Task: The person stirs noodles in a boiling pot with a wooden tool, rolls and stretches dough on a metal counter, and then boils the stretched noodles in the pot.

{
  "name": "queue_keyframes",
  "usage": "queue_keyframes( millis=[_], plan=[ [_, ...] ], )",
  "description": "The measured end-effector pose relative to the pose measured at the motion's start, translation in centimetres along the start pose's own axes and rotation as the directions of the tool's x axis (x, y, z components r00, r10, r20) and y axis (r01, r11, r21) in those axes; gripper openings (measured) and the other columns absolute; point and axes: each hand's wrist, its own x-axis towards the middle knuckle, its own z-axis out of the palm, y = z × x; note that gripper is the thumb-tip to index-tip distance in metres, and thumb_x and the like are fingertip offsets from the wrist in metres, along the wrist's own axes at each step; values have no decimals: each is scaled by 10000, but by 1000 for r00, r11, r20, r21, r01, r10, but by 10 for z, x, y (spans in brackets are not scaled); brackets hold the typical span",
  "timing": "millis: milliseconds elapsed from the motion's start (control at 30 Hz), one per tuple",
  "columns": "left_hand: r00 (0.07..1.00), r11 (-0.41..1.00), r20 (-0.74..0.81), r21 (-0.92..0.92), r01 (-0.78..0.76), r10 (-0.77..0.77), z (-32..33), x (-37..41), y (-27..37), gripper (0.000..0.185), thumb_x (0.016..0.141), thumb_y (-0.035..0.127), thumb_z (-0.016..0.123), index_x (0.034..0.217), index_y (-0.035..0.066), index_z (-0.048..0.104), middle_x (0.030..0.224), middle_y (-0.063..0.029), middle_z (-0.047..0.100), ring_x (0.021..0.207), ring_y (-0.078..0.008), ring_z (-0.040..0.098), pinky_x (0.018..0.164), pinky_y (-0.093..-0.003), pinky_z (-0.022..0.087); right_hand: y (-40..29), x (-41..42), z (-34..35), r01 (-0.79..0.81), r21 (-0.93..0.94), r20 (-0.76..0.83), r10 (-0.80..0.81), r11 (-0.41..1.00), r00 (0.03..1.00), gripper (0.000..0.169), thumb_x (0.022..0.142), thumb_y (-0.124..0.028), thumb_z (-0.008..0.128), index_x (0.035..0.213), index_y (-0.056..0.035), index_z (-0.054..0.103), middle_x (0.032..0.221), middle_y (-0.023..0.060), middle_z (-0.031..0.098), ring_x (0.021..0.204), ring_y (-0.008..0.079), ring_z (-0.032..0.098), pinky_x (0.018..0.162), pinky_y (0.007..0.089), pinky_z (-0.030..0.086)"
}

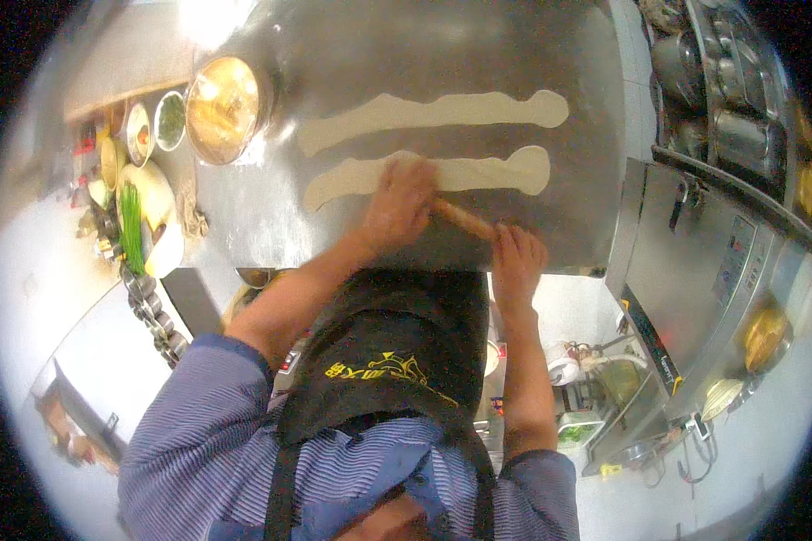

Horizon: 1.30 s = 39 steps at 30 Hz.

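A wooden rolling pin (465,219) runs slantwise between my hands over the metal worktop (352,54). My left hand (406,196), slightly blurred, is closed around its far left end and covers part of the nearer dough strip (484,174). At the pin's other end, close to the table's front edge, my right hand (520,260) has its fingers wrapped over the wood. Beyond lies a second long, flat dough strip (440,111), roughly parallel to the first. Both strips have a rounded right end. Whether the pin touches the dough is hidden by my left hand.
To the left stand a large metal bowl (223,111), a bowl of green contents (170,122) and a bunch of green stalks (132,226) on a board. A crumpled cloth (191,209) lies nearby. Right of the worktop are a stainless-steel cabinet (697,250) and metal pots (748,142).
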Motion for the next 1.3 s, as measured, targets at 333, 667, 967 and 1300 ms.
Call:
queue_keyframes(
  millis=[333,667,967,1300],
  plan=[
    [979,971,-199,239,-4,53,16,196,20,555,836,335,648,1312,67,544,1425,-114,475,1361,-295,393,1148,-577,196,113,149,-65,74,-251,-193,-124,965,973,366,914,-226,573,1242,-64,553,1337,152,520,1220,375,490,1063,555,334],
    [984,996,157,12,85,-86,32,66,69,541,851,166,551,1377,62,481,1496,-131,403,1426,-315,305,1163,-591,132,117,58,-68,128,-55,222,-113,990,968,319,885,-176,597,1193,-96,614,1153,104,629,1117,325,556,998,511,382],
    [986,983,-93,108,148,-138,19,175,36,476,877,164,547,1340,65,499,1489,-128,403,1402,-349,323,1159,-570,198,144,199,-81,295,-133,24,-295,946,955,460,846,-285,654,1236,-56,571,1230,110,591,1149,319,532,1010,516,373],
    [981,978,-160,158,136,-110,-7,202,12,503,875,207,564,1335,21,483,1437,-152,444,1369,-343,369,1155,-556,205,136,246,-63,432,-214,-35,-449,876,893,406,888,-208,571,1269,-65,570,1236,150,590,1117,345,546,1000,518,392]
  ],
)
